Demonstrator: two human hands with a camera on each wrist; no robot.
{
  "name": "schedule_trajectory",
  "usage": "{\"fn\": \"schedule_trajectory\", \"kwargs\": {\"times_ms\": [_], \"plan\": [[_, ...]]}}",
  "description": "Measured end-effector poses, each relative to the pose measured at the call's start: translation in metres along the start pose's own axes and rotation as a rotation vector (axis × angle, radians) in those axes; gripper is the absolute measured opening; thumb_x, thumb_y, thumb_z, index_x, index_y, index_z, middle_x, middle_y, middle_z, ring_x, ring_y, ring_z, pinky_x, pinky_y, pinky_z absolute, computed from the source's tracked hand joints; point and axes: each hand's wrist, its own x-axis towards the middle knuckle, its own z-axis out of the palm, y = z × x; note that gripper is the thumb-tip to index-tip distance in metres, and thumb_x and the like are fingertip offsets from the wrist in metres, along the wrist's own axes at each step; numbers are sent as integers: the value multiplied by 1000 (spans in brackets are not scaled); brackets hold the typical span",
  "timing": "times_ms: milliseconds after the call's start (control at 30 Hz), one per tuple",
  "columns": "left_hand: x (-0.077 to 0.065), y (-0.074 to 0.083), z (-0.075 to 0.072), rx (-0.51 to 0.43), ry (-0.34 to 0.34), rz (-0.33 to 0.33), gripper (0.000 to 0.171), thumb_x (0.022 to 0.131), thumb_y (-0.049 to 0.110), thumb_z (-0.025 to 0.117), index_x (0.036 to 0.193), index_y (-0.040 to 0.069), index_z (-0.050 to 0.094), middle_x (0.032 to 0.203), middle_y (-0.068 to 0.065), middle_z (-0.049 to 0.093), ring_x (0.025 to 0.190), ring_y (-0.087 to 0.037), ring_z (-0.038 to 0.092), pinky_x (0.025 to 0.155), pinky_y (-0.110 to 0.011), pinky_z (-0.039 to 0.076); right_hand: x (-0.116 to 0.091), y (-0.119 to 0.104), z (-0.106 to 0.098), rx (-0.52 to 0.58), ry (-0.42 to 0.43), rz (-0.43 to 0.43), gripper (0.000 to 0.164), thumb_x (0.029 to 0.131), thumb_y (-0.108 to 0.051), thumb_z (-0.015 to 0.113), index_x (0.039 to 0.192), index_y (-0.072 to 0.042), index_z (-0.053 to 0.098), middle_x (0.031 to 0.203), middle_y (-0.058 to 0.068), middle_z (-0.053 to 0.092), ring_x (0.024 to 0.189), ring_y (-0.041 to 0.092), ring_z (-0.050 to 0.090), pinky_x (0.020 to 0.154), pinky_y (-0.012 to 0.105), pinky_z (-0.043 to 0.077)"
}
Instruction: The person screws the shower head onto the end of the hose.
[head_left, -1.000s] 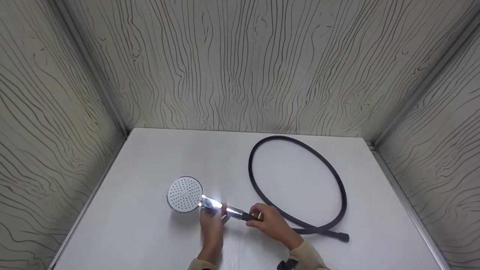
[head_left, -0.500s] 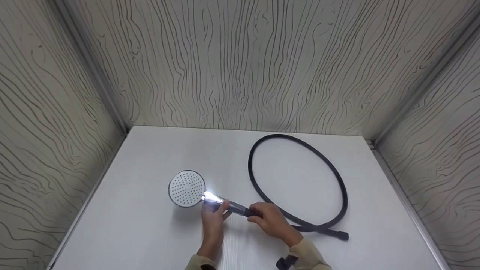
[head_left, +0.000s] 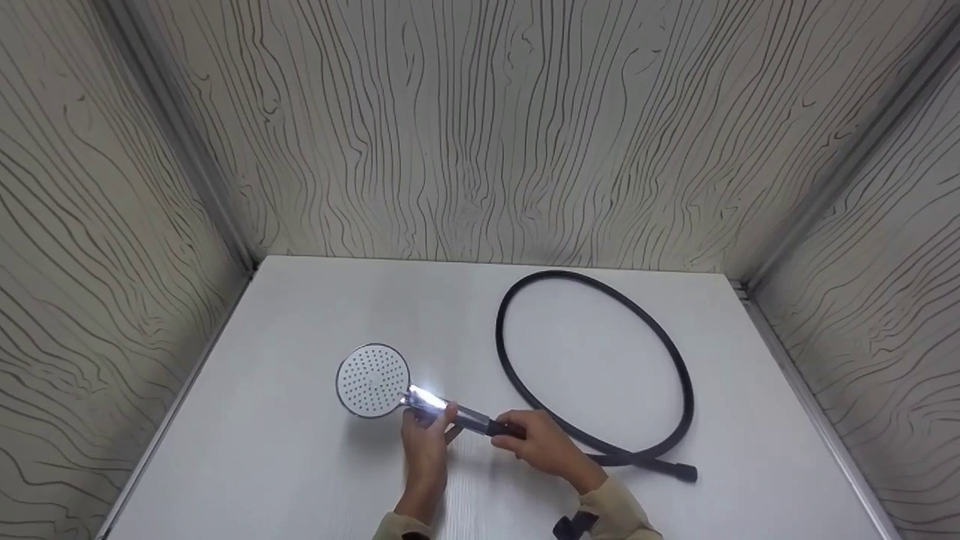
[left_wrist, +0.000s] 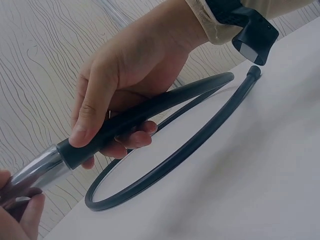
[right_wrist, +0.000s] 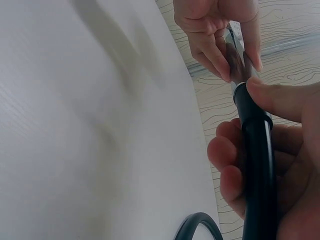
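A chrome shower head (head_left: 373, 380) with a round white dotted face is held above the table, its face up. My left hand (head_left: 425, 450) grips its shiny handle (left_wrist: 42, 170) between thumb and fingers. At the handle's lower end, my right hand (head_left: 541, 446) holds the black end of a shower hose (right_wrist: 259, 170), thumb on top and fingers curled beneath. In the left wrist view the black hose collar (left_wrist: 75, 152) meets the chrome handle in line; how far it is engaged is hidden.
The rest of the black hose lies in a big loop on the white table (head_left: 315, 307), to the right. Its other end (head_left: 685, 472) rests near the right forearm. Wood-patterned panels (head_left: 480, 135) stand at the back and both sides.
The shower head has moved slightly away from me and back a little, its handle still meeting the hose. My right fingers have shifted slightly around the hose end. The loop lies as before.
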Motion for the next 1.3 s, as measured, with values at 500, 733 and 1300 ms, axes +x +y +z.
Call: {"fn": "schedule_trajectory", "kwargs": {"times_ms": [500, 733, 1300], "plan": [[0, -4, -2, 16, 13, -14, 60, 93, 14, 64, 140, -4, 32, 121, -22, 56, 104, -25, 66, 89, -38, 60, 0, 2, 3, -5, -16, 23, 17, 93, -24, 65, 104, -12, 70, 78, -5, 64, 61, 1, 53, 54, 16, 45], [2, -5, -3, -7, 33, -36, 53, 92, 13, 65, 133, -5, 37, 117, -21, 56, 98, -23, 66, 88, -37, 60, 0, 6, 5, -3, -11, 15, 19, 92, -24, 66, 103, -9, 70, 76, -4, 64, 60, 0, 52, 53, 15, 46], [8, -9, -2, -26, 77, -70, 45, 93, 8, 63, 128, -8, 38, 111, -22, 59, 96, -23, 66, 87, -39, 61, 2, 9, 9, -76, 37, 5, 22, 87, -25, 72, 103, -10, 70, 86, -2, 68, 69, 1, 54, 60, 17, 47]]}}
